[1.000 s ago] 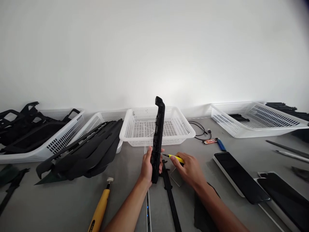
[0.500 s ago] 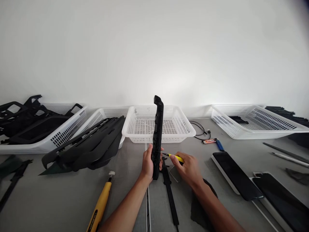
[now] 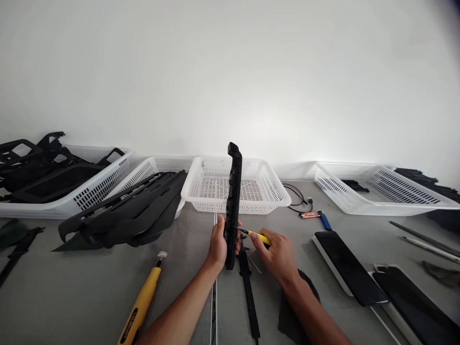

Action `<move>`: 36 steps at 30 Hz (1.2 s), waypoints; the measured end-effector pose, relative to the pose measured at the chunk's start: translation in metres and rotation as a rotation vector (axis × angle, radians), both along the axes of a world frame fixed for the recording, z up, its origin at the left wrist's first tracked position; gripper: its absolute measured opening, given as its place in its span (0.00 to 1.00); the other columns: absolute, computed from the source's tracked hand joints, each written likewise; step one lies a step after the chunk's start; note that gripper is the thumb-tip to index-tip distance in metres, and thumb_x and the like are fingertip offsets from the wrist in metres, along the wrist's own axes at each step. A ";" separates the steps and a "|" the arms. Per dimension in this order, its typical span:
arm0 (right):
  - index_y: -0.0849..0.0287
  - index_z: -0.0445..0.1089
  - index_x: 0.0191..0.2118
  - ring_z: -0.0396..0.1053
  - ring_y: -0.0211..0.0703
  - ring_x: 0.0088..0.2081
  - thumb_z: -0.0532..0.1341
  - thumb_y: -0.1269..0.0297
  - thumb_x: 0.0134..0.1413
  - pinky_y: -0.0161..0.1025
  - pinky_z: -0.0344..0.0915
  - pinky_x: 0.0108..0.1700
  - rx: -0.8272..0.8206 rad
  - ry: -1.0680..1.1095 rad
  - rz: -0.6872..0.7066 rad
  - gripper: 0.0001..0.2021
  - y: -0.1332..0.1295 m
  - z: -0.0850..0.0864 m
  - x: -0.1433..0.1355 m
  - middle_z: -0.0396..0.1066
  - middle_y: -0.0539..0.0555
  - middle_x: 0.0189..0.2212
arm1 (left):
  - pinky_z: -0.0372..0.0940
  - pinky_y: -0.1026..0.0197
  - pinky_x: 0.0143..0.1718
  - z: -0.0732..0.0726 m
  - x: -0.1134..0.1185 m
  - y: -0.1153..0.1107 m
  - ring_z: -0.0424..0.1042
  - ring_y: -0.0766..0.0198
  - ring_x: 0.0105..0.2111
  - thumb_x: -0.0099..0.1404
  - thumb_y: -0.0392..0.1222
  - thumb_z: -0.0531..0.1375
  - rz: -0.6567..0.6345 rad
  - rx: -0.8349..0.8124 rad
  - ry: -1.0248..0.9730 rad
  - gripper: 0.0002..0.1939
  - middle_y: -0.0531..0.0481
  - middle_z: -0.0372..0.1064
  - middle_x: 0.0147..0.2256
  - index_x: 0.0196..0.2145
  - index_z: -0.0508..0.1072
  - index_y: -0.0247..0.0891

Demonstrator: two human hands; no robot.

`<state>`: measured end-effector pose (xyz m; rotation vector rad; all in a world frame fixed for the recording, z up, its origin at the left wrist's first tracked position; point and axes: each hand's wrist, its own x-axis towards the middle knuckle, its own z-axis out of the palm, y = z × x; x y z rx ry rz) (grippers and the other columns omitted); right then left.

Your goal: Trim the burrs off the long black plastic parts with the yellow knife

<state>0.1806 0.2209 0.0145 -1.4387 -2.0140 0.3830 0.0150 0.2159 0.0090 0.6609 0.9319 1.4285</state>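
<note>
Holding the long black part [image 3: 235, 191] nearly upright above the table [image 3: 187, 292], my left hand [image 3: 217, 247] is closed around its lower portion, thumb on one side and fingertips showing past the other. My right hand [image 3: 279, 251] is clamped on a slim yellow-handled tool [image 3: 260, 236], its thin tip pointing left and reaching the part's lower section; from my view I can't tell how firmly it bears on the surface. Behind the part I see the middle white basket [image 3: 208, 201], and below my hands a narrow black strip [image 3: 247, 287] lies on the table. Off to the left rest a thick yellow tool [image 3: 142, 302] with a pale tip and, farther back, a pile of dark curved panels [image 3: 136, 215]. Over on the right are a black cable [image 3: 297, 192], a blue-handled item [image 3: 325, 221] and a black-topped device [image 3: 348, 263], with the right white basket [image 3: 359, 207] beyond.
</note>
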 end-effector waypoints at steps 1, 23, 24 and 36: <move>0.57 0.67 0.24 0.60 0.38 0.22 0.47 0.34 0.70 0.37 0.47 0.28 -0.008 -0.004 -0.006 0.34 -0.001 0.000 -0.001 0.67 0.51 0.19 | 0.58 0.64 0.13 -0.001 0.001 -0.001 0.63 0.66 0.13 0.58 0.83 0.54 0.024 -0.002 0.023 0.42 0.53 0.67 0.18 0.34 0.77 0.36; 0.55 0.61 0.21 0.54 0.39 0.20 0.43 0.30 0.69 0.39 0.41 0.27 -0.040 -0.038 -0.102 0.37 -0.005 0.001 -0.005 0.62 0.51 0.16 | 0.63 0.57 0.22 -0.013 0.006 0.001 0.68 0.59 0.20 0.59 0.83 0.55 0.181 0.090 0.189 0.36 0.52 0.68 0.21 0.33 0.68 0.44; 0.55 0.61 0.20 0.54 0.39 0.19 0.43 0.30 0.69 0.39 0.41 0.27 -0.037 -0.042 -0.104 0.37 -0.005 0.000 -0.005 0.62 0.51 0.16 | 0.63 0.57 0.22 -0.013 0.006 0.001 0.68 0.59 0.20 0.58 0.83 0.55 0.184 0.092 0.191 0.36 0.52 0.68 0.22 0.33 0.68 0.44; 0.56 0.68 0.65 0.77 0.49 0.31 0.48 0.43 0.74 0.37 0.59 0.32 -0.060 -0.079 -0.004 0.29 -0.015 0.004 -0.008 0.80 0.55 0.32 | 0.68 0.58 0.25 -0.018 0.005 0.006 0.71 0.61 0.22 0.67 0.78 0.50 0.234 0.150 0.266 0.33 0.54 0.70 0.25 0.37 0.66 0.42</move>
